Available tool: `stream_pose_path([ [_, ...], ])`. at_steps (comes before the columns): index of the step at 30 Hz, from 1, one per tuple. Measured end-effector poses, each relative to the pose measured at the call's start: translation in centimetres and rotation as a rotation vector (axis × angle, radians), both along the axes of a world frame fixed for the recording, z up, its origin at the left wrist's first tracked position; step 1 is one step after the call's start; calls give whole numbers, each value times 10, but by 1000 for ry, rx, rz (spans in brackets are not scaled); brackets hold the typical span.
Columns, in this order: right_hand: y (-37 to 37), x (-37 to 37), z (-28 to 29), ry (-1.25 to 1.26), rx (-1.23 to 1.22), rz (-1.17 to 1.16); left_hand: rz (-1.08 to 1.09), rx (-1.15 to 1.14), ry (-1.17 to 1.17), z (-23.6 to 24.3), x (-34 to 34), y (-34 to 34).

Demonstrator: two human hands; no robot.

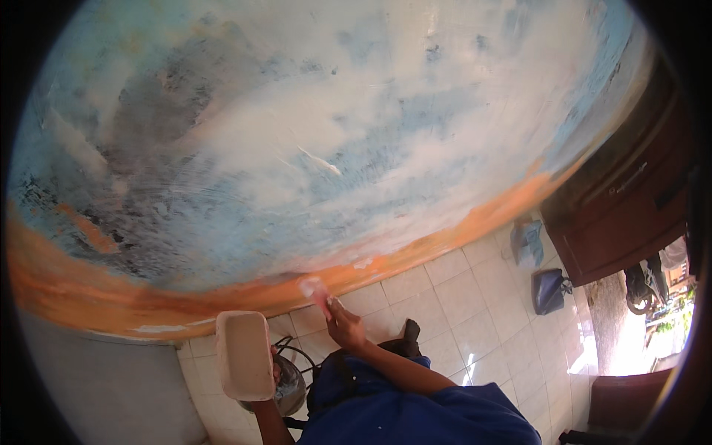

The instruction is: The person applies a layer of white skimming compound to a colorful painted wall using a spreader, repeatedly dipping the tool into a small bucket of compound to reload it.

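My right hand [343,326] grips a paintbrush [315,291] with pale pink-white paint on it, raised close to the orange band low on the painted wall [289,148], which is mottled pale blue, white and grey above. Whether the bristles touch the wall I cannot tell. My left hand [276,371] is mostly hidden behind a pale rectangular tray [245,348], which it holds from the side and below. Behind the tray are a round metallic object [291,393] and dark cables or hoses.
Tiled floor [445,311] runs along the wall's foot. A light-blue bag [526,241] and a dark bag [549,291] lie at the right, beside a brown wooden door [615,200] and a sunlit opening with a motorbike [641,293]. A grey wall [81,371] stands at lower left.
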State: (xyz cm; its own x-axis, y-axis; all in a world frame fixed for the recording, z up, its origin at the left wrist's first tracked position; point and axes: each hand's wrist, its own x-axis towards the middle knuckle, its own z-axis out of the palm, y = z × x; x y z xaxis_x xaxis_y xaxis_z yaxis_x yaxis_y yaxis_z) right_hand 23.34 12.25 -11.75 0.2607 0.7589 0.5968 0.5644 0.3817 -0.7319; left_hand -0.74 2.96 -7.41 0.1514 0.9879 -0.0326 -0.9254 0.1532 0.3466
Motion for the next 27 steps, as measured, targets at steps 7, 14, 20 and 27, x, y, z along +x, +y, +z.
stream_pose_path([
  [7, 25, 137, 30, 53, -323, -616, -12, -27, -59, 5, 3, -8],
  [14, 94, 68, 26, 93, -261, -583, -68, -30, -100, 16, 14, 1],
  [20, 14, -73, 44, 60, -149, -149, -84, -122, -227, 20, 14, 0],
  [27, -15, 67, 16, 11, -422, -387, 67, 31, -34, -4, -11, -16],
])
